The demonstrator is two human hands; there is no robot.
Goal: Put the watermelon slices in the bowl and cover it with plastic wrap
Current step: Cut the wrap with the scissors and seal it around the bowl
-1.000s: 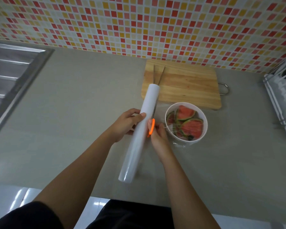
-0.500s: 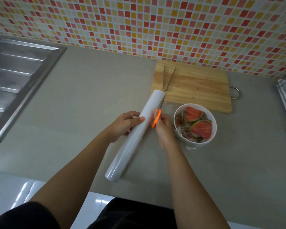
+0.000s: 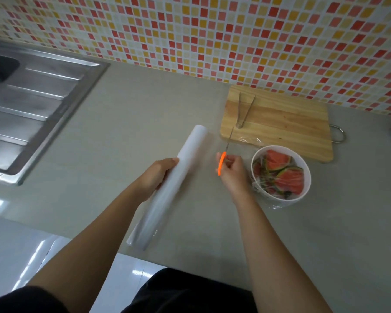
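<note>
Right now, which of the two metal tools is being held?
The orange-handled cutting tool, gripped by the right hand; the tongs lie untouched on the cutting board.

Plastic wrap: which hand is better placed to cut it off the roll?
Probably right. The right hand grips the orange scissors, blades pointing between roll and bowl; the left hand is occupied holding the roll.

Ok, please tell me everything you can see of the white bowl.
The bowl is round and white, standing upright on the grey counter, near the wooden cutting board. Watermelon slices with green rind lie inside. Wrinkled clear plastic wrap lies over its top and down one side. The right hand is beside it.
</note>
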